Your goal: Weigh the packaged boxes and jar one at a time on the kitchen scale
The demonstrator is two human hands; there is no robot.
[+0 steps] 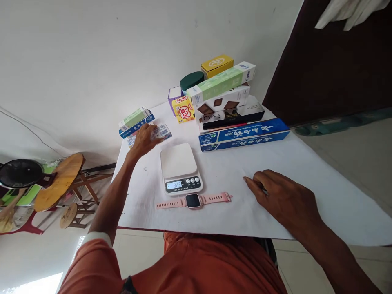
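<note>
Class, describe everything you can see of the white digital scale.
The white digital scale looks plastic, with a bare, squarish, rounded platform. Its black front panel carries a lit display, apparently reading 323, any decimal point unclear, and three buttons. It stands flat on the white table, just beyond the pink watch.

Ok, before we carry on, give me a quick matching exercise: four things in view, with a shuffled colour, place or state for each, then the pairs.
Things:
1. Scale
2. Left hand
3. Round tub
4. Watch

Colours, places, states:
A. Dark green on top
B. At a small box
C. Pink-strapped, laid out flat
D. White, showing digits

Pairs: 1-D, 2-B, 3-A, 4-C
</note>
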